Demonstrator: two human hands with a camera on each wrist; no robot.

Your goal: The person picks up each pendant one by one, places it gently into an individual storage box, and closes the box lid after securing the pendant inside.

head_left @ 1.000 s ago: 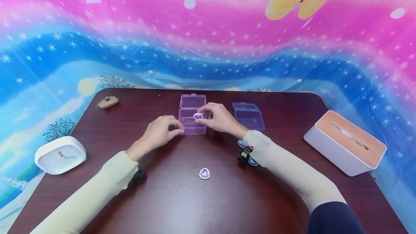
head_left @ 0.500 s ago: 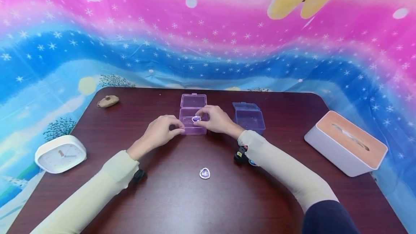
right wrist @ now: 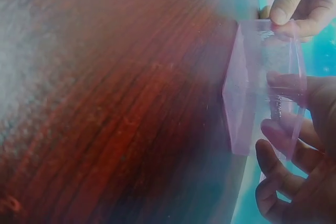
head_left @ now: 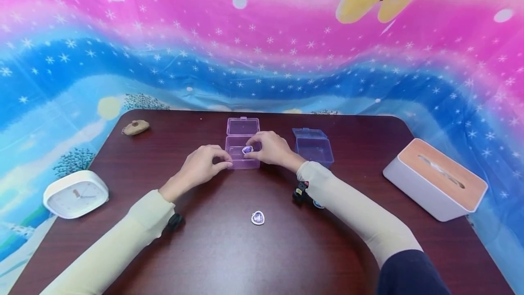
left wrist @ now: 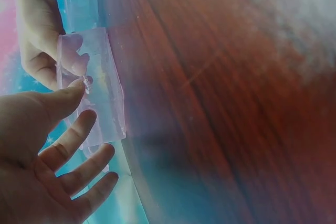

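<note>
A clear pink plastic box (head_left: pixel 243 165) stands with its lid (head_left: pixel 243 126) tipped back. The left hand (head_left: pixel 203 166) pinches the box's near left corner with thumb and index finger; its other fingers are spread in the left wrist view. Inside the box opening, the right hand (head_left: pixel 272 148) holds a purple gem (head_left: pixel 247 150) with a pale beaded edge between thumb and fingers. Through the pink wall in the right wrist view, the gem (right wrist: pixel 275 107) shows edge-on. Another purple gem, heart-shaped (head_left: pixel 258 218), lies on the table in front of the hands.
Right of the pink box is an open clear blue box (head_left: pixel 315 150). A blue gem (head_left: pixel 318 204) peeks out from beneath the right sleeve. A tissue box (head_left: pixel 435 180) sits at the right, a white clock (head_left: pixel 76 195) at the left, and a small tan object (head_left: pixel 136 127) at the back left.
The right hand has moved slightly left and down, bringing its gem lower into the pink box. Its sleeve now hides one of the blue gems. The left hand has stayed at the corner.
</note>
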